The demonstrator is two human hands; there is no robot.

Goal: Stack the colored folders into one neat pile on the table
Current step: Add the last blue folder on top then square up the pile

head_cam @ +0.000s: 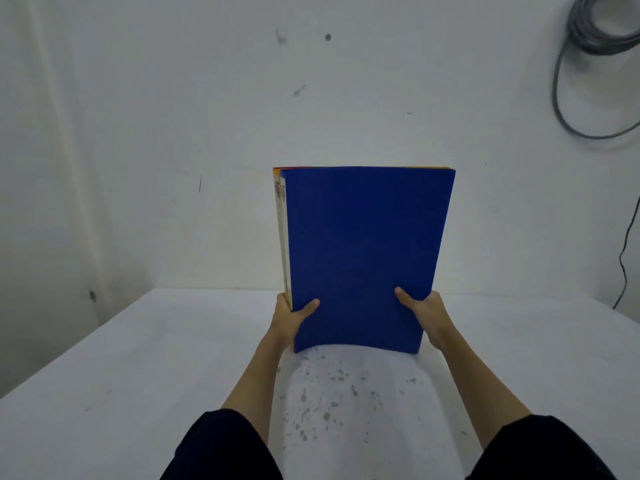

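Nearest the camera, two dark sleeves framed the bottom edge, with bare forearms reaching forward over the white bench, whose surface was speckled with grey marks between the arms. The left hand clasped the lower left edge of the folders, thumb pressed on the blue front cover and the fingers hidden behind. The right hand gripped the lower right edge the same way, thumb on the front. The folders were held together upright as one bundle, the blue one facing the camera, with yellow and red edges showing at the top and white spines along the left side. The bundle's bottom edge bowed slightly; whether it touched the bench could not be told. Behind stood a white wall, with a coiled grey cable hanging at the upper right.
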